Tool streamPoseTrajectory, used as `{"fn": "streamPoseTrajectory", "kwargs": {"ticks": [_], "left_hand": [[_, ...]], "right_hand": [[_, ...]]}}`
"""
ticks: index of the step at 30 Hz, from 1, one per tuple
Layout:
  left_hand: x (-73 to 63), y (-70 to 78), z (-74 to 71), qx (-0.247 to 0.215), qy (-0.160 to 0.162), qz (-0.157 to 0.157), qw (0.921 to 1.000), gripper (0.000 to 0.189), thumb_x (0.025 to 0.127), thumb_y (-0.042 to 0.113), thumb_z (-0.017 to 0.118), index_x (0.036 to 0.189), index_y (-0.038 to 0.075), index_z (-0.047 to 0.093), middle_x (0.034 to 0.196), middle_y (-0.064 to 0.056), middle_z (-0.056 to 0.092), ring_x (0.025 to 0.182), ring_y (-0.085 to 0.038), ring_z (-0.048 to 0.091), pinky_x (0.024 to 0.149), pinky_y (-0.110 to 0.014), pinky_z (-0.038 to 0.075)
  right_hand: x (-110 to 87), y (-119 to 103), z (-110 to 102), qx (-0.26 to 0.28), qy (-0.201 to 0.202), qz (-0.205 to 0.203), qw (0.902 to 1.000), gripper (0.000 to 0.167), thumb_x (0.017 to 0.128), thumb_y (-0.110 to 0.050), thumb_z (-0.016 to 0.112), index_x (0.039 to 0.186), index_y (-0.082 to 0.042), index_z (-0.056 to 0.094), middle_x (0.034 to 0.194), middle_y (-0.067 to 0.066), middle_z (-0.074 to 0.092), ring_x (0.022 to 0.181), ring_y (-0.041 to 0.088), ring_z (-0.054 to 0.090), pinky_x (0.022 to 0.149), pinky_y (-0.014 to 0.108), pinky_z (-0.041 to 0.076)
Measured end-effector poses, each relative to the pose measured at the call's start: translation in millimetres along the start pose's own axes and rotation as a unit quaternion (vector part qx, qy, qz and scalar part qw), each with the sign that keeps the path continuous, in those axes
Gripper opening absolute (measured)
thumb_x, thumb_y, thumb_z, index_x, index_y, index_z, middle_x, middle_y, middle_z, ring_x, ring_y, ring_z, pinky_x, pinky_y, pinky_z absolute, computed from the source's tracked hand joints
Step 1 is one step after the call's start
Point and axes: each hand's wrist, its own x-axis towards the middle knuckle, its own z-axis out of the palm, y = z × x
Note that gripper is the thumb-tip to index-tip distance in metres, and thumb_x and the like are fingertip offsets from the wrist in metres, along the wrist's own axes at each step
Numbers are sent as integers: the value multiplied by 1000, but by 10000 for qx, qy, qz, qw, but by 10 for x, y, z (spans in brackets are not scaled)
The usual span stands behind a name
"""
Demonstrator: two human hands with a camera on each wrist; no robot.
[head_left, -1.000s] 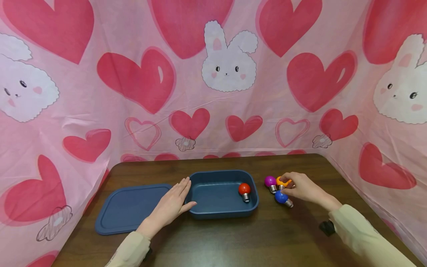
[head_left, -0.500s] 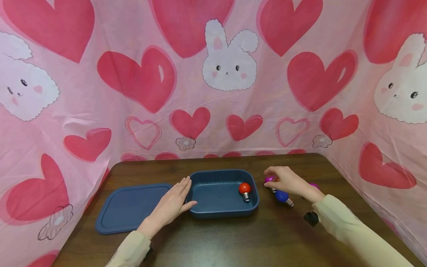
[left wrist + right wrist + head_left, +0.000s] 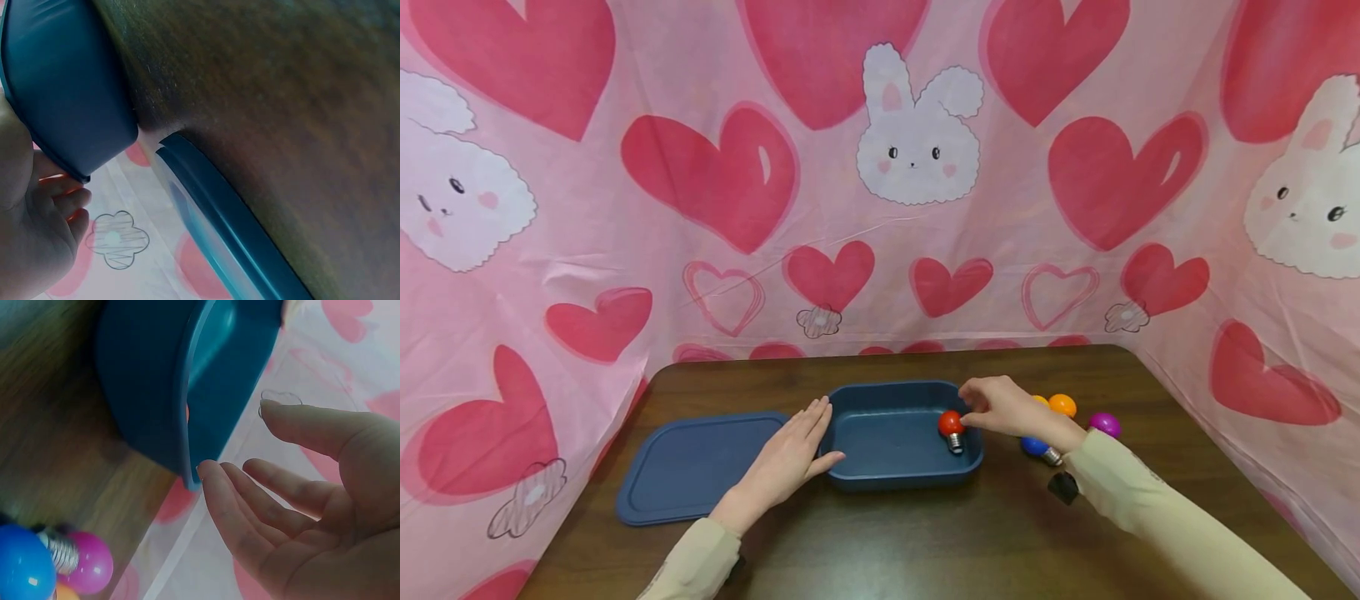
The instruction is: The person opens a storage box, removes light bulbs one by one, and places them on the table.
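A dark blue rectangular box [image 3: 887, 446] stands on the table, with a red light bulb [image 3: 951, 423] lying inside near its right end. My left hand [image 3: 786, 454] rests against the box's left rim with fingers straight. My right hand [image 3: 1000, 404] is over the box's right rim, near the red bulb. Its thumb and fingers are apart in the right wrist view, with nothing between them. To the right of the box lie a blue bulb [image 3: 1034, 447], an orange bulb [image 3: 1062, 406] and a magenta bulb [image 3: 1105, 426]. Another magenta bulb [image 3: 92, 562] shows beside the blue bulb [image 3: 24, 562].
A flat blue lid [image 3: 700, 467] lies on the table left of the box, partly behind my left forearm. The brown wooden table [image 3: 910, 542] meets a pink cloth [image 3: 887, 233] with hearts and rabbits at its back and sides.
My right hand has moved left from above the bulbs to the box's right rim. The orange and right-hand magenta bulbs have come into view behind it. The left hand has stayed put.
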Motion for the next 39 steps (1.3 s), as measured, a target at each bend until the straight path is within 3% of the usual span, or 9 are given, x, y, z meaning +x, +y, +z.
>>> {"fn": "streamPoseTrajectory", "kwargs": {"ticks": [11, 17, 28, 39], "left_hand": [[-1, 11, -31, -50, -86, -42, 9999, 80, 94, 53, 59, 151, 1, 38, 161, -15, 34, 149, -30, 36, 119, -47, 35], [2, 16, -38, -88, -174, -110, 9997, 80, 94, 54, 58, 152, 2, 37, 162, -14, 33, 150, -30, 34, 120, -47, 34], [11, 16, -31, -53, -180, -97, 9998, 80, 95, 55, 56, 152, 2, 37, 161, -14, 33, 149, -30, 35, 119, -46, 35], [10, 19, -16, -36, -121, -96, 9999, 79, 94, 53, 58, 151, 1, 38, 161, -14, 35, 148, -30, 37, 119, -47, 36]], "right_hand": [[160, -121, 155, -280, -278, 438, 9983, 39, 84, -15, 77, 112, 9, 65, 102, 23, 73, 81, 23, 70, 80, 38, 62], [227, -184, 207, -623, -367, 695, 9950, 39, 82, -16, 78, 110, 10, 66, 93, 19, 70, 77, 21, 59, 71, 34, 58], [312, -233, 281, -672, -753, 1353, 9857, 43, 82, -17, 80, 113, 9, 66, 96, 18, 69, 74, 19, 56, 66, 30, 56], [359, -222, 379, -721, -791, 1350, 9850, 36, 80, -16, 82, 108, -1, 65, 99, 15, 61, 87, 22, 53, 73, 35, 56]]}}
